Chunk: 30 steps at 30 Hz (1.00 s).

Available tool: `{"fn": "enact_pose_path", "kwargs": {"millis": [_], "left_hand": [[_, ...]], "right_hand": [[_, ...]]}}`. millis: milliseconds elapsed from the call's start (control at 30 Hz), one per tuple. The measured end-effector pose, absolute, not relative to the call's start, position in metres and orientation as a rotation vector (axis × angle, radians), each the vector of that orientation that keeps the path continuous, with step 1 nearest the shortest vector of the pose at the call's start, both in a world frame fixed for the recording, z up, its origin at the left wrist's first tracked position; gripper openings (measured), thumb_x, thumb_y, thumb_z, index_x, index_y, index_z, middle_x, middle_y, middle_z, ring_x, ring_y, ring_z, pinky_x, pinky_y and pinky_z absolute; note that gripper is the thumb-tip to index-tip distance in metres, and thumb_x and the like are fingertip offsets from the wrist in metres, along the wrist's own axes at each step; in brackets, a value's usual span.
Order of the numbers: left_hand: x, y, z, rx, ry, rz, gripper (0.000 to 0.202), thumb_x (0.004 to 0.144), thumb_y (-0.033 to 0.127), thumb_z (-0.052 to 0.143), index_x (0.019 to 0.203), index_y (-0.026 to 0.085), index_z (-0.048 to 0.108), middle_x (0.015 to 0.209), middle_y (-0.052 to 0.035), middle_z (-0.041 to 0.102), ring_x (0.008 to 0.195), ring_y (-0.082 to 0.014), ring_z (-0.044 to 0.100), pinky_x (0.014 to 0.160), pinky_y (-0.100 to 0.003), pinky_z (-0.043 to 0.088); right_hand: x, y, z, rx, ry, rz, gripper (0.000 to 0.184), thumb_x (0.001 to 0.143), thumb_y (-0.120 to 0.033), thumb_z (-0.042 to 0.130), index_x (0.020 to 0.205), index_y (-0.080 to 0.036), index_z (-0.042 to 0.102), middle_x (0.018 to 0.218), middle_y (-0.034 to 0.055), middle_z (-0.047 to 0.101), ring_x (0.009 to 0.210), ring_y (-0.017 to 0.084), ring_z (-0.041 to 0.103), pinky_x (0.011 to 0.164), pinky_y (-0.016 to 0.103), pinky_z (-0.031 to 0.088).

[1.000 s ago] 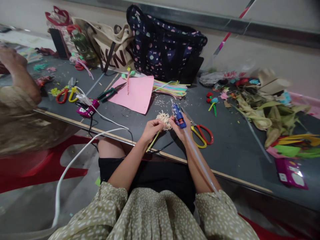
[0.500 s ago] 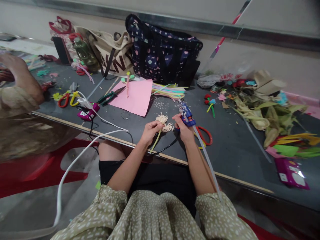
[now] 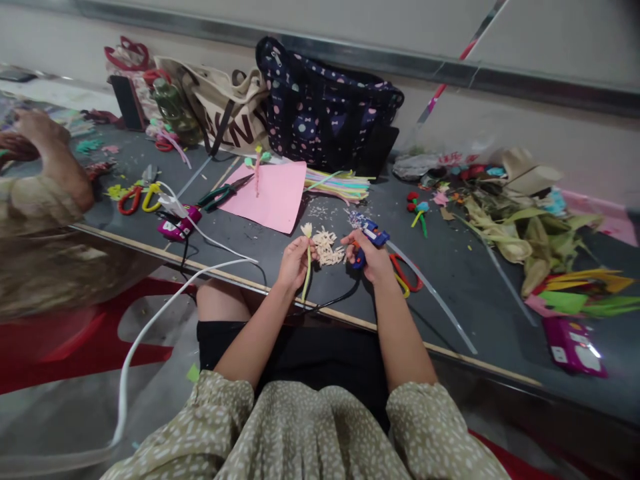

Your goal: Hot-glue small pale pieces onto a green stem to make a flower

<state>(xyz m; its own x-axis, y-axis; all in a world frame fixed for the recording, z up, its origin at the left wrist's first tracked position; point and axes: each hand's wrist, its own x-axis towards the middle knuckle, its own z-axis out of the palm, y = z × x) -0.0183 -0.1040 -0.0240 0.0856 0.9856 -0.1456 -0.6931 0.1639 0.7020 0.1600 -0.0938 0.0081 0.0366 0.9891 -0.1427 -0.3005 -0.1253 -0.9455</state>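
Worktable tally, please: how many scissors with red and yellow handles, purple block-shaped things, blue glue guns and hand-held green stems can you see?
Red-and-yellow-handled scissors: 2
Purple block-shaped things: 2
Blue glue gun: 1
Hand-held green stem: 1
Total: 6

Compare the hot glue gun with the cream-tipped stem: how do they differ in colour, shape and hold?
The hot glue gun is mostly blue, whereas the cream-tipped stem is yellow-green below its pale end. The hot glue gun is bulky; the cream-tipped stem is thin. The right hand holds the hot glue gun, while the left hand holds the cream-tipped stem. Both have their tips directed away from the person.
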Motion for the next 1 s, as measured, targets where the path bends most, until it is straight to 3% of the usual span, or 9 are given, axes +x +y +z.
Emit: {"fn": "enact_pose_path", "kwargs": {"millis": [200, 300, 400, 567, 733, 900, 1000], "left_hand": [[-0.019, -0.103, -0.027, 0.543, 0.648, 1.346, 0.04, 0.071, 0.047, 0.083, 0.076, 0.015, 0.059, 0.063, 0.0033, 0.054, 0.046, -0.0058, 0.047, 0.05, -0.022, 0.045], [-0.02, -0.104, -0.026, 0.518, 0.622, 1.361, 0.041, 0.072, 0.047, 0.082, 0.079, 0.016, 0.057, 0.064, 0.0039, 0.054, 0.042, -0.0022, 0.036, 0.04, -0.016, 0.031], [-0.021, -0.105, -0.023, 0.508, 0.629, 1.384, 0.043, 0.072, 0.05, 0.082, 0.078, 0.015, 0.057, 0.063, 0.0041, 0.053, 0.042, 0.0001, 0.027, 0.037, -0.013, 0.018], [-0.014, -0.112, -0.017, 0.565, 0.728, 1.391, 0.042, 0.059, 0.039, 0.091, 0.074, 0.013, 0.061, 0.056, 0.0071, 0.045, 0.04, 0.0012, 0.023, 0.038, -0.015, 0.016], [0.002, -0.121, -0.014, 0.683, 0.821, 1.324, 0.044, 0.062, 0.038, 0.089, 0.094, 0.011, 0.074, 0.058, 0.0032, 0.055, 0.04, 0.0012, 0.022, 0.039, -0.019, 0.01], [0.019, -0.129, -0.009, 0.698, 0.887, 1.328, 0.047, 0.057, 0.038, 0.091, 0.094, 0.012, 0.076, 0.087, -0.0068, 0.074, 0.044, 0.0008, 0.032, 0.04, -0.018, 0.019], [0.026, -0.132, -0.009, 0.651, 0.905, 1.323, 0.05, 0.051, 0.037, 0.093, 0.091, 0.012, 0.077, 0.072, -0.0028, 0.07, 0.043, 0.0, 0.034, 0.04, -0.017, 0.019]], "right_hand": [[0.157, -0.097, 0.015, -0.98, -0.828, 1.463, 0.035, 0.06, -0.04, 0.085, 0.081, -0.022, 0.063, 0.076, -0.0017, 0.068, 0.055, 0.008, 0.051, 0.045, 0.021, 0.043], [0.155, -0.098, 0.012, -0.946, -0.847, 1.415, 0.031, 0.063, -0.038, 0.082, 0.08, -0.022, 0.061, 0.08, -0.0019, 0.068, 0.058, 0.009, 0.053, 0.05, 0.023, 0.046], [0.153, -0.096, 0.005, -0.921, -0.898, 1.354, 0.027, 0.069, -0.041, 0.08, 0.08, -0.022, 0.063, 0.083, -0.002, 0.068, 0.061, 0.009, 0.056, 0.056, 0.024, 0.048], [0.152, -0.095, -0.014, -0.981, -0.978, 1.161, 0.032, 0.073, -0.052, 0.077, 0.087, -0.024, 0.068, 0.094, 0.0002, 0.072, 0.08, 0.014, 0.067, 0.076, 0.029, 0.055], [0.151, -0.097, -0.026, -0.922, -1.082, 1.077, 0.04, 0.077, -0.061, 0.07, 0.094, -0.025, 0.069, 0.111, 0.0035, 0.073, 0.11, 0.021, 0.067, 0.099, 0.038, 0.052], [0.139, -0.102, -0.021, -0.882, -1.07, 1.108, 0.057, 0.073, -0.076, 0.063, 0.098, -0.024, 0.069, 0.115, 0.0074, 0.073, 0.116, 0.026, 0.065, 0.101, 0.042, 0.051], [0.132, -0.1, -0.015, -0.939, -1.074, 1.107, 0.059, 0.073, -0.077, 0.06, 0.099, -0.024, 0.068, 0.112, 0.0086, 0.074, 0.115, 0.026, 0.065, 0.101, 0.041, 0.051]]}}
